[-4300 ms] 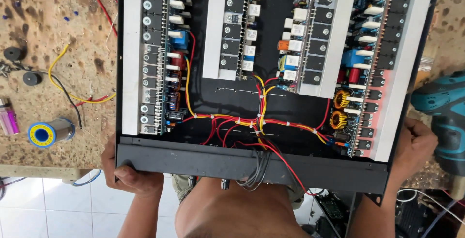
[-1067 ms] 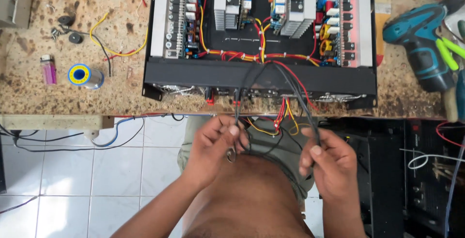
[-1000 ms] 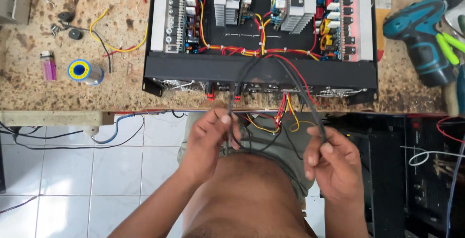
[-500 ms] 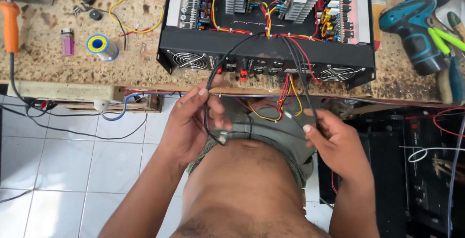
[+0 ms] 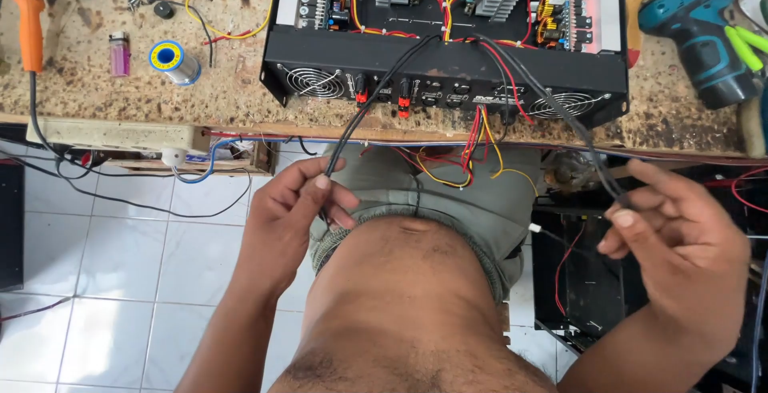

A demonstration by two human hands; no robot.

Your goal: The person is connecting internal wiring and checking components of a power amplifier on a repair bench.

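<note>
Two black cables run out of the open amplifier chassis (image 5: pixel 448 49), over its rear edge and down toward the person, one to each hand. Left hand (image 5: pixel 292 217): fingers curled, thumb and forefinger pinched on the left black cable (image 5: pixel 364 109); grip clenched on it just below the desk (image 5: pixel 200 97) edge. Right hand (image 5: pixel 680 249): thumb and forefinger closed on the right black cable (image 5: pixel 560 113), the other fingers spread loose; grip grasping that cable near its lower end. Key relation: both cables rise up and away from the hands toward the chassis, their long axes converging at the middle of the rear edge, so the hands sit at the spread ends of an inverted V. Left hand lies nearer the chassis; right hand is farther out and lower. Cables look thin, round, matt black, fairly taut between chassis and fingers; cannot tell whether either ends in a plug, as the ends are hidden in the hands. Chassis is black, lid off, heat sinks and red and yellow wiring showing inside, two round fan grilles on the rear panel, a loose bunch of red and yellow wires (image 5: pixel 464 157) hanging below it. On the desk to the left: solder spool (image 5: pixel 172 61), small pink lighter (image 5: pixel 119 53), orange-handled soldering iron (image 5: pixel 30 29). To the right: teal cordless drill (image 5: pixel 704 33). Below, white tiled floor (image 5: pixel 96 281).
</note>
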